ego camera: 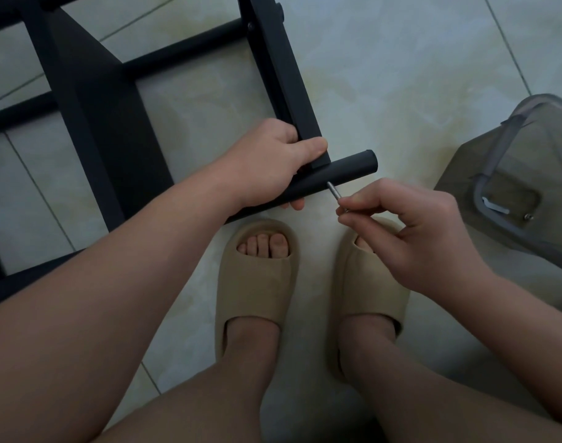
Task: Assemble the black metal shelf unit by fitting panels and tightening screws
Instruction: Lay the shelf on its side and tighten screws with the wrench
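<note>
Fingers of our left hand [273,161] curl round the black tube [347,169] near its free end; our right hand [410,231] pinches the key [334,194], tiles [385,91] beyond.

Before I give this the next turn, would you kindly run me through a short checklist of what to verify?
1. Left hand grips the black tube and the flat bar together: ok.
2. Right hand pinches the silver shaft at its fingertips: ok.
3. Shaft tip meets the tube's side: ok.
4. Shaft seated squarely in its hole: cannot tell, too small.
5. Bar end flush against the tube: cannot tell, the thumb covers the joint.
</note>
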A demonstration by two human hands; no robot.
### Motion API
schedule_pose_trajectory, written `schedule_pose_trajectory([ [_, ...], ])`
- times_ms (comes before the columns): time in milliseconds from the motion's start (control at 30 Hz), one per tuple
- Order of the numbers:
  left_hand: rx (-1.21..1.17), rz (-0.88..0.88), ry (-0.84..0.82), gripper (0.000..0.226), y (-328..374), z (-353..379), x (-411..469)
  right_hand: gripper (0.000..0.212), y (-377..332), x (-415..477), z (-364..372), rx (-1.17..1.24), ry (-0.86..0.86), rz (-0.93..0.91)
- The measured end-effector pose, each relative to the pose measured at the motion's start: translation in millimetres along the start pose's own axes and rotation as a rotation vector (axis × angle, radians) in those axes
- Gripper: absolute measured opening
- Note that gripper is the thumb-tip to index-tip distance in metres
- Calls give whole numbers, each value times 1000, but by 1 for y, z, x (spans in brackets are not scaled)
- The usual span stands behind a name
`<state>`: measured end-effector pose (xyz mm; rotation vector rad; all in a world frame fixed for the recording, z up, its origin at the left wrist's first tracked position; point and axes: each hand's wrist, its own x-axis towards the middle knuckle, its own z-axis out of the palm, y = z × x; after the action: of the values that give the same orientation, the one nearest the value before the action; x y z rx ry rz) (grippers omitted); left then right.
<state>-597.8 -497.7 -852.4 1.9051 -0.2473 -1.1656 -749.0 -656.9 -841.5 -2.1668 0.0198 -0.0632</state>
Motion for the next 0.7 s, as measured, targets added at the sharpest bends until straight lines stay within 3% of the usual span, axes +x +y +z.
schedule_pose_trajectory([
  [267,22,-4,0,62,-1,0,0,11,1,0,5,26,52,28],
  [500,25,2,-6,60,0,1,0,13,-7,3,15,312,93,292],
  [700,31,15,-7,57,-1,0,0,15,-10,12,21,372,114,352],
])
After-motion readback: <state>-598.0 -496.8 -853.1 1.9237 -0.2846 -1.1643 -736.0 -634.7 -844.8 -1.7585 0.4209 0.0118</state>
